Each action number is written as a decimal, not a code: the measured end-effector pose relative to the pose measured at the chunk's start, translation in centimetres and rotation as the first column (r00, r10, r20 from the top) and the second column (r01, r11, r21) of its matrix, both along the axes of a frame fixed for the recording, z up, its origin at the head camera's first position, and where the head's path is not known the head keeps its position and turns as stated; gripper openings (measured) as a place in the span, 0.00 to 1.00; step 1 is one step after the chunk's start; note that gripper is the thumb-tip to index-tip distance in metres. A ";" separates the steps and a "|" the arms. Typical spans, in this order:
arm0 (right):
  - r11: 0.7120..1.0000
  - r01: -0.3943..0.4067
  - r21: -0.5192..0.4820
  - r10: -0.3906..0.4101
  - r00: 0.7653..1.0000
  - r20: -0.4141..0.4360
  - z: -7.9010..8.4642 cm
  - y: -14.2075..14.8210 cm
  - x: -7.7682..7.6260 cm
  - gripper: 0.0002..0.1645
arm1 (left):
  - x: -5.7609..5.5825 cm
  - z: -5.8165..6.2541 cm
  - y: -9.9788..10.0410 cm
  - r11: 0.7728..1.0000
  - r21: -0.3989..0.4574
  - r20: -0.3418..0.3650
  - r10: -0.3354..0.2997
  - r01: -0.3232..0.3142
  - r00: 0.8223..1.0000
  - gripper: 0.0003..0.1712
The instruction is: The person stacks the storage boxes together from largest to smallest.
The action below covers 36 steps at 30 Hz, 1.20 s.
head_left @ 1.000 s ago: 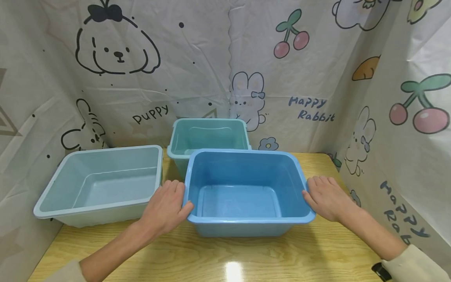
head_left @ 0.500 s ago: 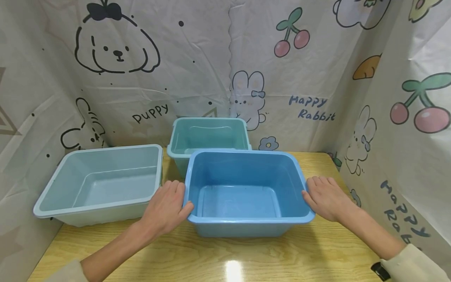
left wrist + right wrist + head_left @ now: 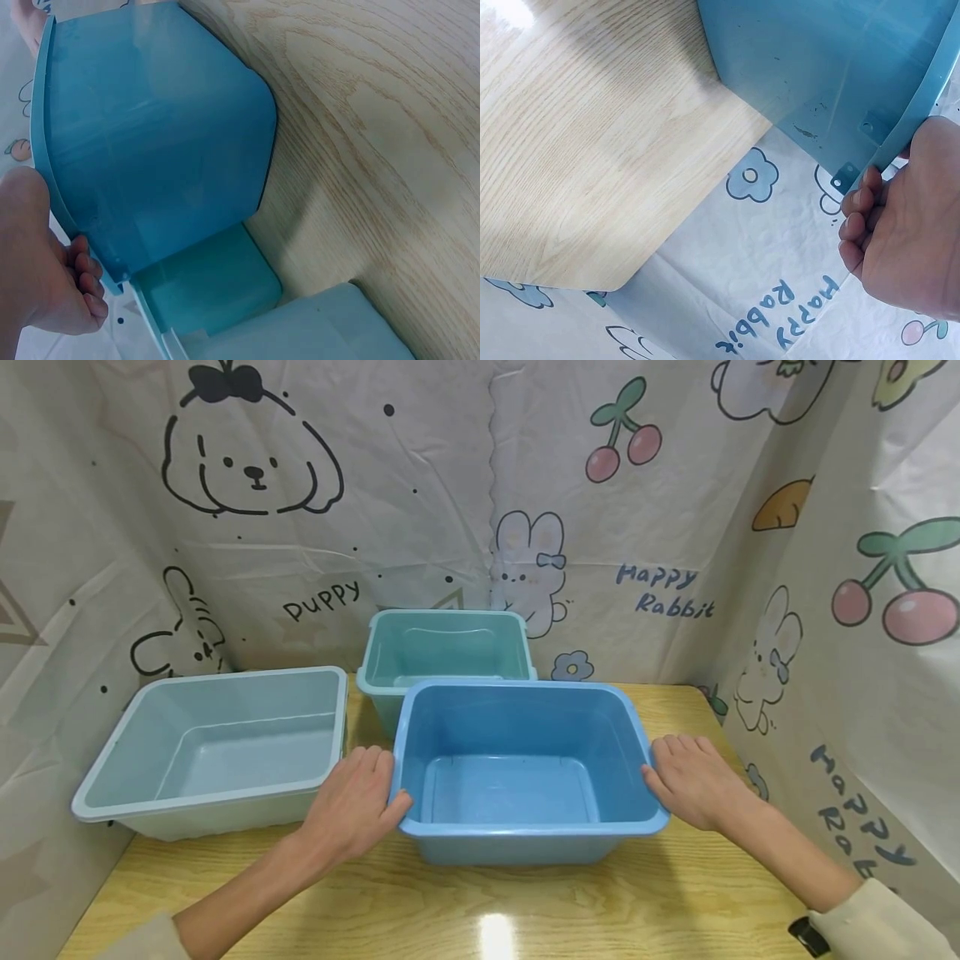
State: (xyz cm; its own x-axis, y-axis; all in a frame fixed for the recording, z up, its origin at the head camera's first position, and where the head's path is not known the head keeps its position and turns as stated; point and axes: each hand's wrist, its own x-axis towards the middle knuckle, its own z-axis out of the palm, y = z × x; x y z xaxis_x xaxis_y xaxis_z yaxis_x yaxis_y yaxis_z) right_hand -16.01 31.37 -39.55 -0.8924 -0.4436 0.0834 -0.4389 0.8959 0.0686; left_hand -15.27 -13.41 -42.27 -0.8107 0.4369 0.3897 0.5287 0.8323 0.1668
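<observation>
In the head view, a glossy blue plastic bin [image 3: 517, 722], a rounded rectangle with a rolled rim and sides tapering to a flat bottom, is upright at the middle of the wood-grained counter [image 3: 465, 910]. The left hand [image 3: 352, 802] has its grip clamped on the bin's left rim, thumb over the edge; the right hand [image 3: 693, 781] grips the right rim in the same way. Farther back, partly hidden by the blue bin, is a deeper teal bin [image 3: 450, 647] with smooth, slanting walls; to the left lies a wide, shallow pale bin [image 3: 247, 743] with a flat rim. Creased white cloth [image 3: 420, 527], printed with line-drawn animals and cherries, lines the back and sides. The left wrist view shows the blue bin's smooth outer wall narrowing toward its base, with the left hand's fingers curled under the rim; the teal and pale bins sit near each other beyond, beside the streaky grain. In the right wrist view, the right hand's fingers curl under the rim near small holed tabs [image 3: 843, 178], and dark scuffs [image 3: 808, 132] mark the otherwise sleek plastic.
</observation>
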 end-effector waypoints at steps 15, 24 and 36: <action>1.000 0.009 0.009 -0.009 1.000 -0.015 0.0 0.0 0.2 0.14 | 0.0 0.2 0.0 1.000 -0.027 0.037 0.018 -0.017 0.999 0.11; 1.000 0.029 0.001 -0.029 1.000 -0.006 0.1 0.1 0.2 0.14 | -0.2 0.3 0.0 0.999 -0.037 0.067 0.017 -0.014 0.998 0.12; 0.996 0.055 0.075 -0.054 0.998 -0.020 1.0 -0.5 0.1 0.17 | -0.2 1.1 -1.0 0.998 -0.064 0.100 0.004 0.003 0.995 0.18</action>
State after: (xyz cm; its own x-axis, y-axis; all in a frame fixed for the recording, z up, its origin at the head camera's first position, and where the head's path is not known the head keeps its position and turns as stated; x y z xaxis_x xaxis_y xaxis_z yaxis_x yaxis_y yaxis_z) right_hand -15.88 30.88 -38.52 -0.9139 -0.4001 0.0683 -0.3878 0.9104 0.1441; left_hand -15.45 -14.38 -41.16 -0.8444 0.4578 0.2781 0.5115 0.8433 0.1651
